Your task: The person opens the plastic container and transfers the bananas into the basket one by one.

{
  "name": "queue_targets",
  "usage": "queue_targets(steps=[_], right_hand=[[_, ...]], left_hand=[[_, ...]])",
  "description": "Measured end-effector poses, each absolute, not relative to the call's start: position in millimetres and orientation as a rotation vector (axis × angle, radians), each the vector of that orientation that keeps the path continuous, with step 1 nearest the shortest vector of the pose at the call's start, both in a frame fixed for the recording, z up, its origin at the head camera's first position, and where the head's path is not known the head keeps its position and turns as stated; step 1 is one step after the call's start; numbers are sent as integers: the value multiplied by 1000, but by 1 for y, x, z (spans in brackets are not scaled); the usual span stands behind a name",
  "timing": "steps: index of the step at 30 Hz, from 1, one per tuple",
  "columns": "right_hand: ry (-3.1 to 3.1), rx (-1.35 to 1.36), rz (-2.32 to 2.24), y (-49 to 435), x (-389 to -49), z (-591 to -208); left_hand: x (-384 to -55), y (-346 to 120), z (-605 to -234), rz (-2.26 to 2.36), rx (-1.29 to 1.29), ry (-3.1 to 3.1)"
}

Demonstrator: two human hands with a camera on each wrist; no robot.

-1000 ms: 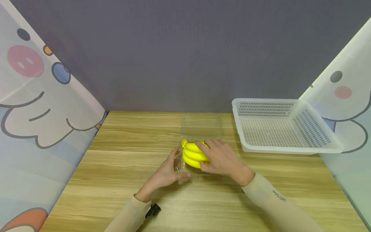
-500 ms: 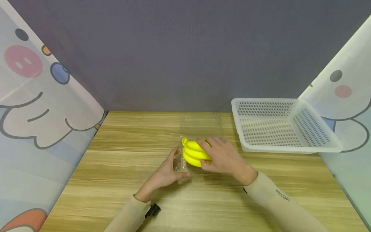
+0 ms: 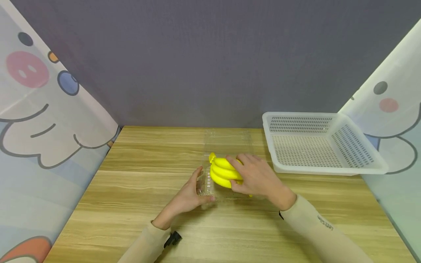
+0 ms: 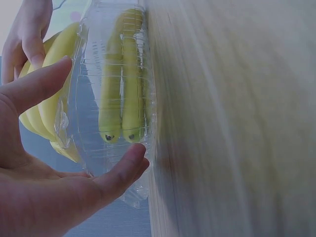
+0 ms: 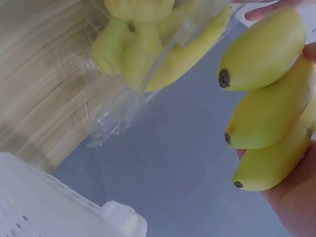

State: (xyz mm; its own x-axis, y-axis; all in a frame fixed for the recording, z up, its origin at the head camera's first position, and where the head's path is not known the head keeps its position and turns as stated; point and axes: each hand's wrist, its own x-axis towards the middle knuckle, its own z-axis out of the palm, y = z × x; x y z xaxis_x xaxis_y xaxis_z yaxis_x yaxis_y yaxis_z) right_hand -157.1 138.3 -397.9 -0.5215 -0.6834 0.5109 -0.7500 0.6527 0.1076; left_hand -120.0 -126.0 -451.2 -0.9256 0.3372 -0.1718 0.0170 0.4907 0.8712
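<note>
"Cartoon shapes cover the left wall, and wood grain runs across the surface. Which hand comes first?"

"The left hand, reaching up from a beige sleeve. Its grip is wide, thumb and fingers spread at the left end of a clear box, thumb toward the near side."

"And inside the box?"

"Yellow-green bananas with dark tips, seen through the ribbed plastic. Behind, the lid lies back, just as clear."

"So where is the bright bunch?"

"Held over the uncovered box, stem toward the left. It's plump, smooth yellow fruit, side by side; the right wrist view shows three blunt ends with dark tips. Whether it touches the rim, I can't tell."

"Then the right hand?"

"It reaches in at a slant, back of the hand up. Its grip is closed round the bunch's right part, fingers over the top, thumb along the near side."

"Farther right?"

"A white basket with slotted sides, well apart from both hands, and another cartoon wall."
</note>
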Motion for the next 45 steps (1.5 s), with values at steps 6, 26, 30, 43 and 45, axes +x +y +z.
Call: queue_targets(steps=[6,26,30,43,45], right_hand=[[-2371,1095,176,141,-157,-393],[-2379,1043,129,159,-166,-372],[-2387,1033,132,161,-167,-369],[-2394,1005,121,169,-172,-361],[-2397,1004,119,171,-172,-361]], left_hand=[[-120,-126,-451,1407,300,2424],[-120,-127,-451,1385,304,2455],[-120,-126,-451,1384,301,2456],[-121,-127,-452,1387,297,2447],[-121,-127,-452,1389,297,2446]])
